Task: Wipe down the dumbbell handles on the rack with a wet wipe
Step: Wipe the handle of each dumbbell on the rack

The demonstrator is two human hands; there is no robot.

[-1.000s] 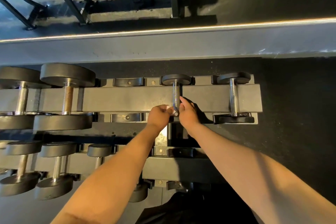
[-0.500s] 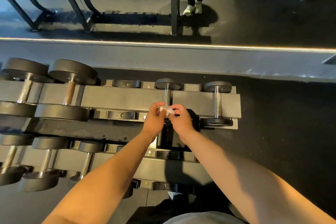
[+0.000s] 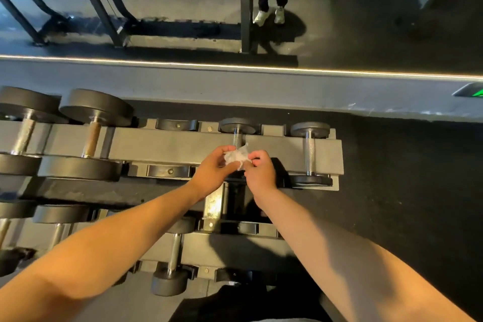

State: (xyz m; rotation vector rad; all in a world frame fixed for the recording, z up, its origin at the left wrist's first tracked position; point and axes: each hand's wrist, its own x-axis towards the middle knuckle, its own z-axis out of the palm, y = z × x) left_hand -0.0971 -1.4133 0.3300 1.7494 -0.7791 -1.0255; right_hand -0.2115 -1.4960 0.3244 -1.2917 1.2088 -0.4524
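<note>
As I look down through the head camera, the nearest thing is the lower tier of the rack [image 3: 235,249], where 1 small dumbbell [image 3: 173,251] lies across the tier near the middle. Over it both bare forearms reach up to the upper tier. There the left hand [image 3: 211,172] and the right hand [image 3: 261,175] meet above the right half of the tier. Both hands pinch the wet wipe [image 3: 236,158] between curled fingers and thumb. The wipe is white and crumpled, and it sits at the near part of a thin dumbbell handle [image 3: 236,138]; I cannot tell if it touches the metal. Near the right edge of this tier, a second small dumbbell [image 3: 309,154] rests in its cradle, apart from the hands. At the left edge, 2 large dumbbells [image 3: 91,138] lie side by side. Behind the rack runs a grey ledge [image 3: 235,89]. Farther away, a pair of white shoes [image 3: 269,15] stands beside a black post [image 3: 245,8].
</note>
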